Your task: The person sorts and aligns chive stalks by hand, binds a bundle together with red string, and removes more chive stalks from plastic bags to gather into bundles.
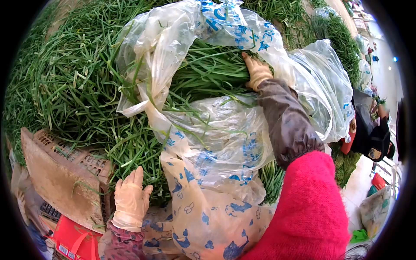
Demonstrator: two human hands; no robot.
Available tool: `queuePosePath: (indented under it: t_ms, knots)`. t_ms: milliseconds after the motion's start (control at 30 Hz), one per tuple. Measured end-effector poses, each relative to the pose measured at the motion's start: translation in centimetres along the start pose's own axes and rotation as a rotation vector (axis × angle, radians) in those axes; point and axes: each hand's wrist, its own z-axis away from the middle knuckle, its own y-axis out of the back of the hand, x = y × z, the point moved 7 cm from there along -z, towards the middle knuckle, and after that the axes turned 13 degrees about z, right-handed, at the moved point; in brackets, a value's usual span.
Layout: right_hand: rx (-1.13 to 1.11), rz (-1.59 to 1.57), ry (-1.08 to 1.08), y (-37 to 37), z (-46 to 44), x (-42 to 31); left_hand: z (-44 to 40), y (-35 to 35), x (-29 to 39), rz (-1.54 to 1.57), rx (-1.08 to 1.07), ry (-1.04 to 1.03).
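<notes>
My right hand (258, 73), in a pale glove, reaches inside the mouth of a clear plastic bag (173, 30) with blue print. It lies on a bundle of long green leaves that look like garlic chives (208, 69), its fingers stretched out and partly apart. Lower left, my gloved left hand (132, 201) is held out flat with nothing in it, at the near edge of a big heap of the same greens (82, 82). The bag's near side (221, 130) sags toward my apron (208, 221), and a few loose leaves lie on it.
A dirty plastic crate (65, 177) is tipped beside my left hand, with a red box (76, 238) below it. Another clear bag (323, 86) bulges right of my right arm. Further right are a person in dark clothes (370, 125) and a whitish sack (376, 212).
</notes>
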Motion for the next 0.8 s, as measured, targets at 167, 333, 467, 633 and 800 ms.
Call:
queuePosePath:
  t_ms: [167, 333, 467, 633, 800]
  knots:
    - [0.134, 0.076, 0.097, -1.6, -0.3, -0.2, -2.2, 0.1, 2.5, -0.026, 0.002, -0.083]
    - [0.104, -0.179, 0.124, 8.1, 0.3, 1.8, -4.2, 1.7, 6.8, 0.146, 0.076, -0.341]
    - [-0.048, -0.157, 0.187, 12.6, -0.2, 3.3, -7.7, 1.0, 10.9, 0.668, -0.184, -0.349]
    - [-0.243, -0.014, 0.221, 16.3, 2.0, 1.1, -11.5, -6.0, 15.5, 1.638, -0.692, 0.008]
    - [-0.418, -0.157, 0.288, 16.1, 5.3, -2.3, -15.5, -13.5, 18.6, 2.083, -0.82, -0.079]
